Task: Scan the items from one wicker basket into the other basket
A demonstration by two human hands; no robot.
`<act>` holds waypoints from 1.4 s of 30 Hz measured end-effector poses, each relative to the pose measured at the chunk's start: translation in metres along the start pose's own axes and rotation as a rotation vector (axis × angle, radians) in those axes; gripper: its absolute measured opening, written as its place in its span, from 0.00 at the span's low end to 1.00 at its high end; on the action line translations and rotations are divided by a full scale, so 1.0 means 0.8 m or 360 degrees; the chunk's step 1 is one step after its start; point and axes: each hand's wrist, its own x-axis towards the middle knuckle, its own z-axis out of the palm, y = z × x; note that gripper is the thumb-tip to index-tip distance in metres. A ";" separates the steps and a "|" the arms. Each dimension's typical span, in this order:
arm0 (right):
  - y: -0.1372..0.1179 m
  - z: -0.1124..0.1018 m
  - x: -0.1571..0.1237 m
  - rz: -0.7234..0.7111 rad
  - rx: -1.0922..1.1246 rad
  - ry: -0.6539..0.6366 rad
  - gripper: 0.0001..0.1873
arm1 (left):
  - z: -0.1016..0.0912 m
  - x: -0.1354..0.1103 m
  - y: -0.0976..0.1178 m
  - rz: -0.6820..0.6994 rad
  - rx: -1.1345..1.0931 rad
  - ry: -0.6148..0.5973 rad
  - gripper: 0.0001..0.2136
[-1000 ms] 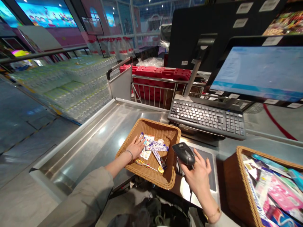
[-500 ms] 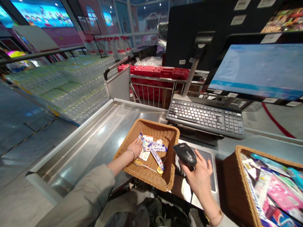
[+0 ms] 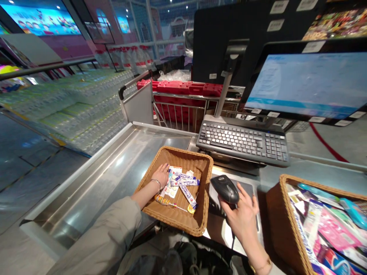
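My left hand point(image 3: 161, 175) rests inside a wicker basket point(image 3: 149, 172) on the steel counter, fingers lying flat against a white blister pack point(image 3: 172, 186). Several small packets, toothpaste boxes point(image 3: 183, 187) and a toothbrush point(image 3: 166, 201) lie in that basket. My right hand point(image 3: 242, 214) grips a black handheld barcode scanner point(image 3: 226, 188), which points toward the basket's right wall. A bracelet circles each wrist.
A second wicker basket point(image 3: 279, 214) full of toothbrush and toothpaste packs stands at the right. A keyboard point(image 3: 243, 139) and a lit monitor point(image 3: 309, 82) sit behind. The steel checkout counter point(image 3: 109, 172) stretches left; a cart with red crates point(image 3: 183, 89) lies beyond.
My left hand has drawn back slightly toward the basket's left wall. The right hand keeps the scanner in about the same place. The view has shifted a little.
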 end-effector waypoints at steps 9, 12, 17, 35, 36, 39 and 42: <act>0.015 0.002 -0.002 -0.0031 -0.0025 0.0044 0.19 | 0.031 0.027 -0.004 -0.0077 -0.0082 -0.0024 0.27; 0.021 0.004 -0.002 -0.0051 -0.0044 0.0070 0.19 | 0.036 0.032 -0.007 -0.0085 -0.0096 -0.0009 0.24; 0.021 0.003 -0.002 -0.0032 -0.0046 0.0065 0.20 | 0.031 0.034 -0.007 -0.0104 -0.0083 0.0031 0.21; 0.011 -0.003 0.000 -0.0034 -0.0020 0.0065 0.19 | -0.076 0.004 0.016 0.0150 0.0022 0.0266 0.14; 0.010 -0.003 0.000 -0.0039 -0.0018 0.0063 0.19 | -0.089 -0.001 0.017 0.0163 0.0023 0.0287 0.13; 0.009 -0.003 -0.001 -0.0064 -0.0014 0.0053 0.19 | -0.132 -0.015 0.019 0.0224 0.0015 0.0405 0.11; 0.008 -0.002 -0.003 -0.0077 -0.0006 0.0049 0.20 | -0.168 -0.021 0.024 0.0273 -0.0027 0.0552 0.12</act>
